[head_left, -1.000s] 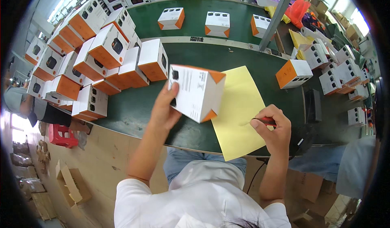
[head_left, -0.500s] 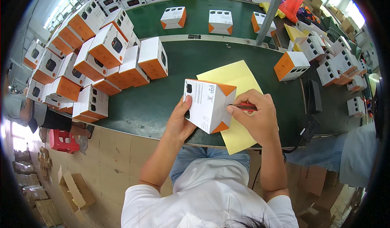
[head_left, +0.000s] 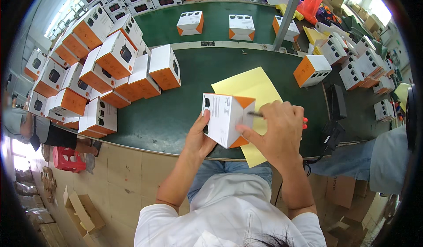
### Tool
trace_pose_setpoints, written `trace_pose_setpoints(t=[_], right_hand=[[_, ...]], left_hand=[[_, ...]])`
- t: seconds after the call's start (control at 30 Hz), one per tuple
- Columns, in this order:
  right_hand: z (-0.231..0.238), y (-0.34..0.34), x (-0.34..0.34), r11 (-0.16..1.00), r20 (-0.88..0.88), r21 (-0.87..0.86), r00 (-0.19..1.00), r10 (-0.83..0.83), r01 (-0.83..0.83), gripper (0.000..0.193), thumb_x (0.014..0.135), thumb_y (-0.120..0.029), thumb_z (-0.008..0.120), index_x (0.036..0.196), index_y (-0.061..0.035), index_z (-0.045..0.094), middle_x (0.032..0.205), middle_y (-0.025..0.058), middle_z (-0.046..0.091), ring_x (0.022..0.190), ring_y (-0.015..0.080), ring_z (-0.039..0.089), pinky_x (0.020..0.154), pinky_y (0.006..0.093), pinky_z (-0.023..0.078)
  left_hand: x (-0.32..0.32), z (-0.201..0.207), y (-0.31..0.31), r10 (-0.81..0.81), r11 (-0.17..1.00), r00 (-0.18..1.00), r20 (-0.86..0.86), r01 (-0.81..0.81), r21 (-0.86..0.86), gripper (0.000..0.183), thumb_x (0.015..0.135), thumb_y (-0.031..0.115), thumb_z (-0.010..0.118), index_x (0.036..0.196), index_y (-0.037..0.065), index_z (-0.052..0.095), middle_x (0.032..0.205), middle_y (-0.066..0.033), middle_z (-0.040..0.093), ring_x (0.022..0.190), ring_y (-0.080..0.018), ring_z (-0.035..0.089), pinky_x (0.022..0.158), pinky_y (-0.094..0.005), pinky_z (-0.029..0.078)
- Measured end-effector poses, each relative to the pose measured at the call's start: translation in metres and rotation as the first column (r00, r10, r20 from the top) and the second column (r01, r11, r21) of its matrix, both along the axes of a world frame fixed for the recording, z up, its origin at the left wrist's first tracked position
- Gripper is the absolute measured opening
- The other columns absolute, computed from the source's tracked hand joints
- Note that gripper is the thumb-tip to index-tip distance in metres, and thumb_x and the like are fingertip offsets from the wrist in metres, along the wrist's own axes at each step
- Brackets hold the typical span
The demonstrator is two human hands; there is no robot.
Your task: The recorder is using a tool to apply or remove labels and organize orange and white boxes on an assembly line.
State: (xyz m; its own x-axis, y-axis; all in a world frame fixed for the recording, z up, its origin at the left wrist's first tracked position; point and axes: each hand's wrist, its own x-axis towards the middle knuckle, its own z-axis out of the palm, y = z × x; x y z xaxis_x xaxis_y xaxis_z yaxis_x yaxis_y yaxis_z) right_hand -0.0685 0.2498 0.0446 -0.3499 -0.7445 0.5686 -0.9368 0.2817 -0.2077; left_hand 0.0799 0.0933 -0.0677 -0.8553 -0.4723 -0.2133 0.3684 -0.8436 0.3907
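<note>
A white and orange carton is gripped by my left hand, its thumb on the printed white face and its fingers underneath. The carton is tilted above the bench, its folded end facing right. My right hand is closed around a slim tool with a dark tip and red parts showing past the fingers. That tip points at the carton's end panel, and the right thumb lies close to the same panel. Most of the tool is hidden by the hand. Beneath both hands lies a yellow paper sheet, overhanging the bench's front edge.
Stacked cartons fill the left of the green bench. One carton stands to the right, near a black device with a cable. Further cartons sit across a metal rail. Another person's sleeve is at right.
My right hand has turned and its thumb has moved off the tool toward the carton's end. The tool's red part now shows on the hand's far right side. The carton has tilted slightly.
</note>
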Motion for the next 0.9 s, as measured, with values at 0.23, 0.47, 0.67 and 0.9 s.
trace_pose_setpoints(t=[0.23,0.47,0.67,0.9], right_hand=[[-0.019,0.005,-0.009,0.999,0.617,-0.036,0.786,0.045,-0.029,0.064,0.067,-0.051,0.094,0.096,-0.0049,0.061,0.088,0.0065,0.06,0.077,0.0205,0.055,0.076,0.0353,0.04],[-0.053,0.036,-0.041,0.731,0.796,-0.495,-0.093,0.598,0.469,0.01,0.102,-0.02,0.064,0.106,-0.0128,0.06,0.083,-0.0037,0.051,0.072,0.0067,0.048,0.07,0.0253,0.042],[-0.075,0.042,-0.056,0.665,0.616,-0.388,-0.357,0.702,0.638,0.009,0.102,-0.024,0.062,0.1,-0.0156,0.059,0.079,-0.0035,0.054,0.069,0.0101,0.052,0.072,0.0333,0.045],[-0.096,0.022,-0.084,0.682,0.512,-0.377,-0.473,0.717,0.627,0.008,0.102,-0.023,0.061,0.1,-0.0153,0.059,0.079,-0.0024,0.052,0.071,0.0119,0.051,0.076,0.0355,0.045]], left_hand=[[-0.005,0.002,0.01,-0.04,0.997,0.998,-0.039,0.037,-0.062,0.053,0.101,0.03,0.07,0.144,0.008,0.05,0.133,-0.0083,0.065,0.123,-0.023,0.066,0.105,-0.043,0.055],[-0.094,0.09,-0.016,0.129,0.777,0.966,0.226,0.043,-0.628,0.073,0.095,0.009,0.07,0.16,0.004,0.037,0.145,-0.0109,0.058,0.132,-0.0209,0.057,0.11,-0.0384,0.046],[-0.265,0.07,-0.031,0.463,0.275,0.729,0.503,0.422,-0.864,0.073,0.091,0.02,0.074,0.157,0.012,0.045,0.139,-0.0147,0.06,0.122,-0.0316,0.062,0.098,-0.0407,0.05],[-0.313,0.069,0.01,0.274,0.223,0.782,0.559,0.514,-0.828,0.051,0.094,0.031,0.071,0.136,0.006,0.057,0.128,-0.0161,0.067,0.117,-0.034,0.066,0.091,-0.0468,0.056]])
